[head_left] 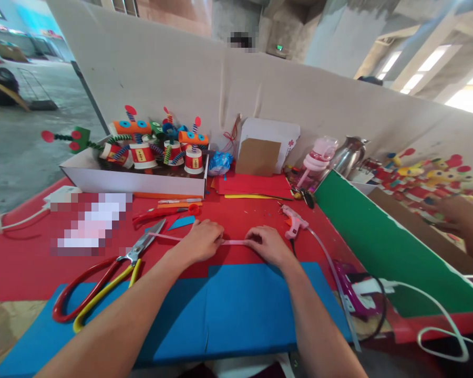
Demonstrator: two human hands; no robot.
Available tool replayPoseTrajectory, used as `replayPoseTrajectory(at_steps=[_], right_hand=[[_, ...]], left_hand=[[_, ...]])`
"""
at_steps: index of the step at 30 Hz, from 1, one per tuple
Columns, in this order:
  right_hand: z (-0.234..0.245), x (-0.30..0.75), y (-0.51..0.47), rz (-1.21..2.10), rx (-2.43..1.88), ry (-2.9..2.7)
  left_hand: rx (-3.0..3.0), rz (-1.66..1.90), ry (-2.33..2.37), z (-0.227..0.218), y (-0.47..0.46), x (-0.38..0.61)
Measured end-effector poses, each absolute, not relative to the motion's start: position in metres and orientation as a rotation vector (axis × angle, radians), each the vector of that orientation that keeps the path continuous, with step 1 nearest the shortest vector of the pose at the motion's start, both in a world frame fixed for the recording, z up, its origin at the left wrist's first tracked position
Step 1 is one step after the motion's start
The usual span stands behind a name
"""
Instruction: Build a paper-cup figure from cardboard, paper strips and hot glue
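Both my hands hold one thin pink strip (234,242) stretched level just above the red tabletop. My left hand (203,241) pinches it, and the strip's free end runs out leftward toward the scissor blades. My right hand (268,244) pinches the other end between thumb and fingertips. To the left lie large scissors (136,249) with one red and one yellow handle, blades nearly together. A small blue paper piece (182,222) is just beyond my left hand. A pink glue gun (294,221) rests right of my right hand.
Blue sheets (260,310) cover the near edge. A white box (142,181) of paper-cup robot figures stands at back left. A green panel (386,247) borders the right side, with a cable and purple device (352,294) before it. Another person's hand (453,215) is beyond it.
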State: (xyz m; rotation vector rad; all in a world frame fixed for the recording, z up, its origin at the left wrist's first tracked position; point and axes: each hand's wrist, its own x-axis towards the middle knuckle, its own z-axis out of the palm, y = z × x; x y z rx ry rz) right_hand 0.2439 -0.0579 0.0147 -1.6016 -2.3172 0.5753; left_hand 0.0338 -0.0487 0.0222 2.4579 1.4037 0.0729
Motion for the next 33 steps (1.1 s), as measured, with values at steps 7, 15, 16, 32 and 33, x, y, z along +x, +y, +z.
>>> replayPoseTrajectory(at_steps=[7, 15, 16, 32, 33], right_hand=[[0.013, 0.242, -0.057, 0.522, -1.687, -2.327], [0.017, 0.237, -0.059, 0.481, -1.786, -2.322], [0.017, 0.237, -0.060, 0.482, -1.789, -2.321], [0.016, 0.253, -0.059, 0.547, -1.778, -2.250], [0.016, 0.255, -0.059, 0.533, -1.782, -2.257]], left_hand=[[2.474, 0.041, 1.454, 0.021, -0.050, 0.038], [2.498, 0.061, 1.471, 0.017, -0.049, 0.037], [2.506, 0.062, 1.469, 0.017, -0.049, 0.037], [2.537, 0.070, 1.467, 0.014, -0.048, 0.035], [2.544, 0.067, 1.467, 0.013, -0.048, 0.035]])
